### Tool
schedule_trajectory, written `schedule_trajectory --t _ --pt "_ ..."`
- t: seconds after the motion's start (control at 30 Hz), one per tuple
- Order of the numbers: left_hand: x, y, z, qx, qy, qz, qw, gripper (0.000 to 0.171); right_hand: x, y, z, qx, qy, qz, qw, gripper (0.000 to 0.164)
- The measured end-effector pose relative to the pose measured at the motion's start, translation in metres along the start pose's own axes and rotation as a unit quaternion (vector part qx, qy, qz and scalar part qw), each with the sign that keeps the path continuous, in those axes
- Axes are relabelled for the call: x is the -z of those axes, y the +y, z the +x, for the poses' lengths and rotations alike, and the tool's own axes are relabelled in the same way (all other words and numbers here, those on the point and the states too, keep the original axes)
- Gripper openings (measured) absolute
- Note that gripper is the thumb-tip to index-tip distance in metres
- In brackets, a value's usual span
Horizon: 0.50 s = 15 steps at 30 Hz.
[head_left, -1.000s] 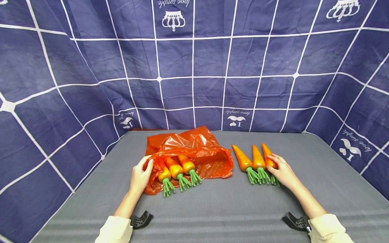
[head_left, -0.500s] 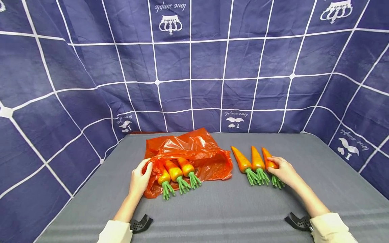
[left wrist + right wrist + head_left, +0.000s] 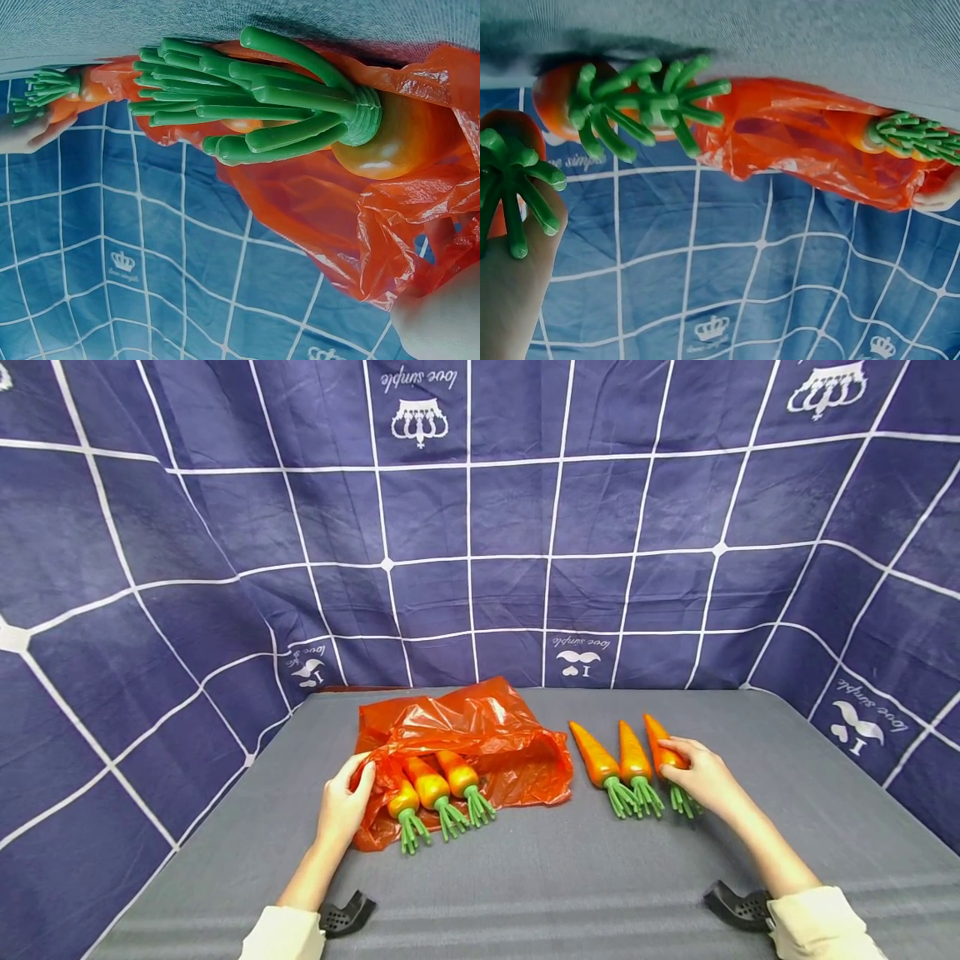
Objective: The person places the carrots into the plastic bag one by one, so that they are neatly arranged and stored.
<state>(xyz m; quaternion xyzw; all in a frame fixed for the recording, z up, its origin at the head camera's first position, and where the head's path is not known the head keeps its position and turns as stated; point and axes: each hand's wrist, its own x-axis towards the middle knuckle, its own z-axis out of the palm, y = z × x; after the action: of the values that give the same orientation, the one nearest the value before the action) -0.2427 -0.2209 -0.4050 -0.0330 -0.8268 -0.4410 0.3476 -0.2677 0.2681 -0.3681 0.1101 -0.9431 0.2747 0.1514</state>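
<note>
On the left, my left hand [image 3: 342, 806] pinches the edge of a thin red plastic bag [image 3: 480, 722] at its open mouth. Inside that mouth lie 3 orange carrots [image 3: 429, 783], their green stems poking out toward me. My right hand [image 3: 703, 778] holds the rightmost of the other carrots [image 3: 655, 732] by its thick end. In the right wrist view this carrot [image 3: 514, 169] sits apart from the tabletop, stem toward the camera. Beside it rest two more carrots, one outer [image 3: 594, 752] and one middle [image 3: 634, 756]. Bag folds partly hide my left fingertips.
A grey cloth-covered table [image 3: 525, 877] lies under everything. Behind it and at both sides hangs a blue curtain [image 3: 517, 593] with white grid lines. Black wrist mounts [image 3: 347, 914] are worn on both forearms.
The right hand has taken hold of the rightmost carrot and raised it slightly. My left hand keeps its grip on the bag edge; the view has tilted a little.
</note>
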Motion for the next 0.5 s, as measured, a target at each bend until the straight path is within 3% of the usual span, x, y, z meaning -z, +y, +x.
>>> schedule_trajectory --t 0.5 --pt "0.0 0.0 0.001 0.007 -0.01 -0.004 0.9999 0.017 0.006 -0.037 -0.003 0.037 -0.003 0.019 0.999 0.043"
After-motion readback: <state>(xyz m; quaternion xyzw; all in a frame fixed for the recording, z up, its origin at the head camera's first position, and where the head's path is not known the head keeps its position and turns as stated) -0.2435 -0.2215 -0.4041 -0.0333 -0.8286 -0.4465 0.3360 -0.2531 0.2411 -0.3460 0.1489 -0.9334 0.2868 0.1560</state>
